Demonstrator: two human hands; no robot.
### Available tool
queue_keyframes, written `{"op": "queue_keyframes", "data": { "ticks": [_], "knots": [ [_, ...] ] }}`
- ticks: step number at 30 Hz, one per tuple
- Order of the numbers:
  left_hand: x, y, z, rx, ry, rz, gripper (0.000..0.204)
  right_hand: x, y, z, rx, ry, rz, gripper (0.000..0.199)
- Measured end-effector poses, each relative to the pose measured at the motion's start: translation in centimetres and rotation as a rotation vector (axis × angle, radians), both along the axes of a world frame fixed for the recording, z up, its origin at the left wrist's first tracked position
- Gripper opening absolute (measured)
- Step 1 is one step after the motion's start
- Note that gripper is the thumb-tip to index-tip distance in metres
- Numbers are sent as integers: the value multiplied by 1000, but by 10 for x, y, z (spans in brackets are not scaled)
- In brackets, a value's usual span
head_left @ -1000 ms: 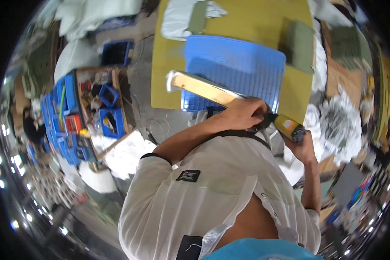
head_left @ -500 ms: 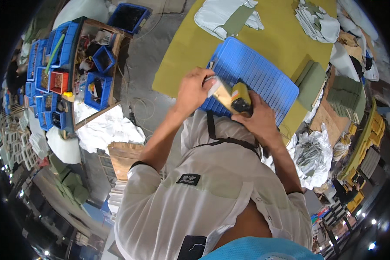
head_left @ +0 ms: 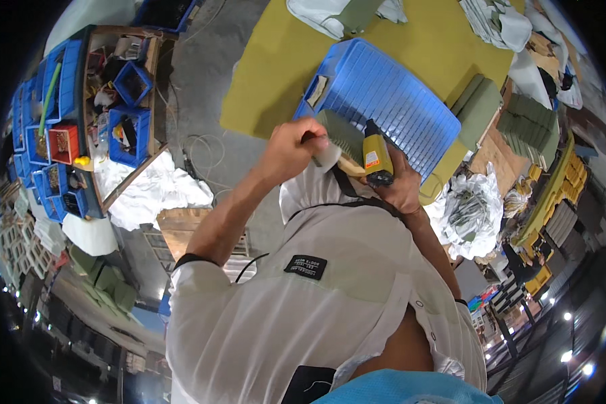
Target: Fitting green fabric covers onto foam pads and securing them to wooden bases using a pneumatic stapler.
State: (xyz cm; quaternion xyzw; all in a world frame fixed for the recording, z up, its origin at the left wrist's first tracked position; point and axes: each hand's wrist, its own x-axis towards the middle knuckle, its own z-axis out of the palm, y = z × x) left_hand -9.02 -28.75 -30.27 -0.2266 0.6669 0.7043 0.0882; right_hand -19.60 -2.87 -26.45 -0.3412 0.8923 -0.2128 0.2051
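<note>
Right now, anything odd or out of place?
Mostly clutter: white sheeting lies crumpled beside the parts bench at left, looking dropped rather than folded. No spill or damage is evident around the yellow tool in the right hand.

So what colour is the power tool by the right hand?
The power tool is yellow with black ends, clearest in the head view.
</note>
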Motion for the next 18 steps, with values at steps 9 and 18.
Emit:
{"op": "queue_keyframes", "data": {
  "ticks": [9, 18],
  "knots": [
    [14, 59, 15, -638, 221, 284, 23, -11, -2, -3, 154, -51, 32, 90],
    [39, 94, 8, -870, 217, 24, 58, -33, -15, 12, 150, -269, 82, 83]
  ]
}}
